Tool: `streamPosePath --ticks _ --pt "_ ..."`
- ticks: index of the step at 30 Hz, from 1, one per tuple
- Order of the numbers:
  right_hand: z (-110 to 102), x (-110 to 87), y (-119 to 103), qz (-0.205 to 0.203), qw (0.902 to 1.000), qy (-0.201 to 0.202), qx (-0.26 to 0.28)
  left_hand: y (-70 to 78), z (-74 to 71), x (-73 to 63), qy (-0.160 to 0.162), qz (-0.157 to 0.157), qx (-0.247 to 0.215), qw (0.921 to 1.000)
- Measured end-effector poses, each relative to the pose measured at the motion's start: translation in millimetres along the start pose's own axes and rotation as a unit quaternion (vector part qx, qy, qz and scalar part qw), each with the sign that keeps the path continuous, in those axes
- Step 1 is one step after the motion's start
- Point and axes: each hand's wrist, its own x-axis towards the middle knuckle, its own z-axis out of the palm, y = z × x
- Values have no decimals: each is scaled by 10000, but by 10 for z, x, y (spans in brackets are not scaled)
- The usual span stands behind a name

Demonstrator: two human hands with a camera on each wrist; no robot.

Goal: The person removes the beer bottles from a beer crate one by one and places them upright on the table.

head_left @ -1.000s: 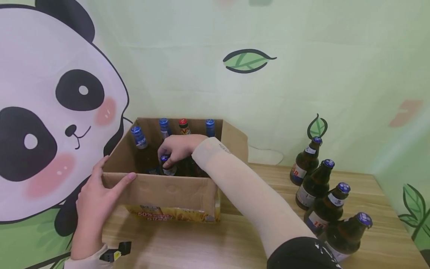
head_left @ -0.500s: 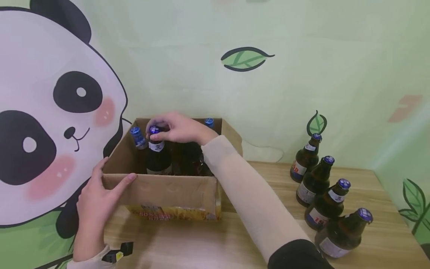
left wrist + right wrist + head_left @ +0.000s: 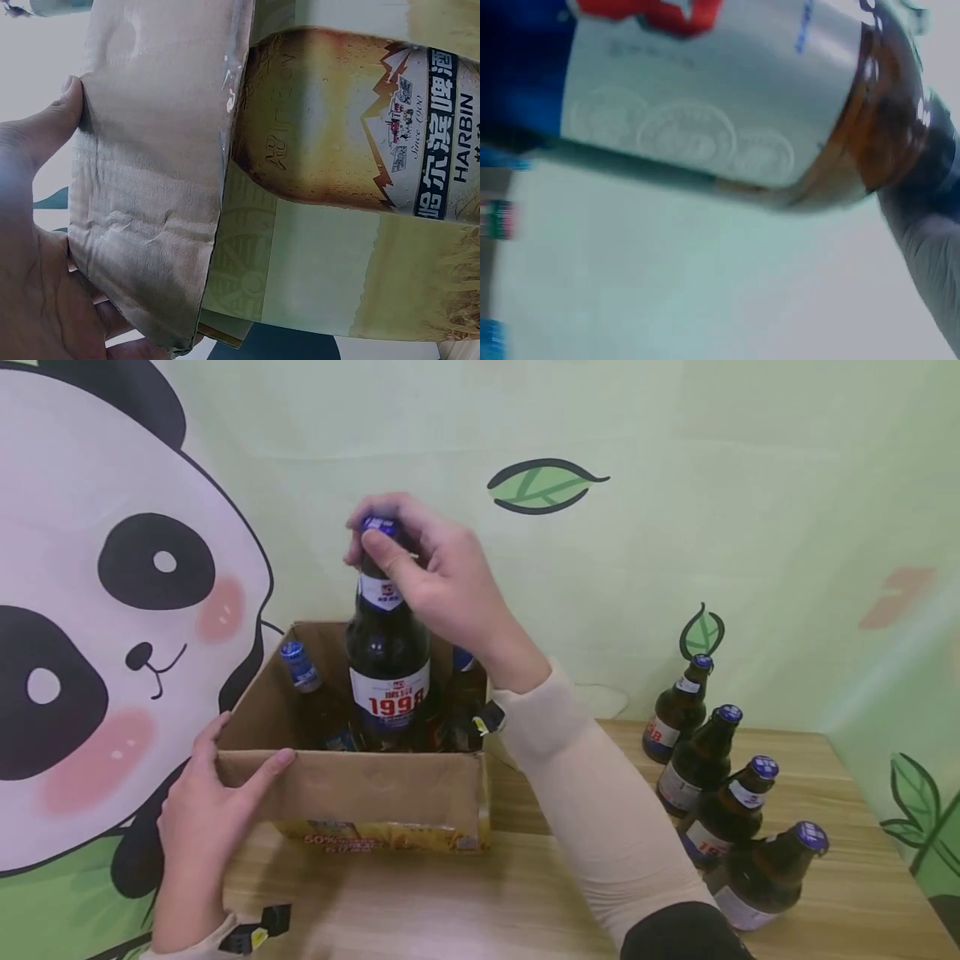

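Rt hand (image 3: 446,585): fingers grasp the bottle by its cap & upper neck, thumb toward the camera, above the carton.
1998 bottle (image 3: 388,639): brown glass, blue cap, white-and-blue label w/ "1998" in red; held approx. upright over the carton's mid-section, lower end near the front rim. Whether its base clears the rim, can't tell; rt wrist view is blurred.
Lt hand (image 3: 206,827): fingers grip the carton at its near-lt corner, thumb over the front edge.
Carton (image 3: 375,789): cardboard, top uncovered, on the desk; yellow print below the front flap, incl. "50%". Lt wrist view shows a printed beer bottle w/ "HARBIN" on its side.
Inside carton: blue-topped bottle (image 3: 302,668) at lt; another bottle (image 3: 467,693) at rt, part hidden.
Desk (image 3: 405,902): wood-grain top, carton toward lt.
Rt-side row: four brown bottles (image 3: 693,768) w/ blue caps, upright, in a slanting line, well apart from the carton.
Backdrop (image 3: 675,527): pale green, w/ lg. panda (image 3: 142,564) at lt & leaf prints (image 3: 547,487).
Sleeves (image 3: 592,793): beige; rt one black higher up.
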Motion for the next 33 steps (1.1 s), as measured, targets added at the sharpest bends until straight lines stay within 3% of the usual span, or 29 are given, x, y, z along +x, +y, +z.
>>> streamPosePath --ticks 4,7,12,16,20,25,29,33 --pt "-141 -54 -388 -372 9958 718 430 -18 12 -1 -39 -35 -1 10000" --pt "-274 -164 -552 -502 9923 1054 423 -14 28 11 -21 -13 -17 10000" --pt "-510 -535 -583 -429 9914 1170 -399 4 54 24 8 49 -25 10000" --pt "-700 -932 -451 -168 9823 1442 -1182 7 77 4 -90 -14 4 10000" --pt "-865 -1309 -233 183 9614 2060 -1816 4 86 -17 -163 -101 12 9998" --pt "-1078 -1670 181 551 9217 2558 -2864 10 79 -29 -127 -71 -14 9999" --pt "-1241 -1852 631 831 8885 2832 -3514 -6 60 -14 22 23 -12 10000" --pt "-1358 -1956 985 830 8687 3177 -3710 -13 44 0 56 42 -15 10000"
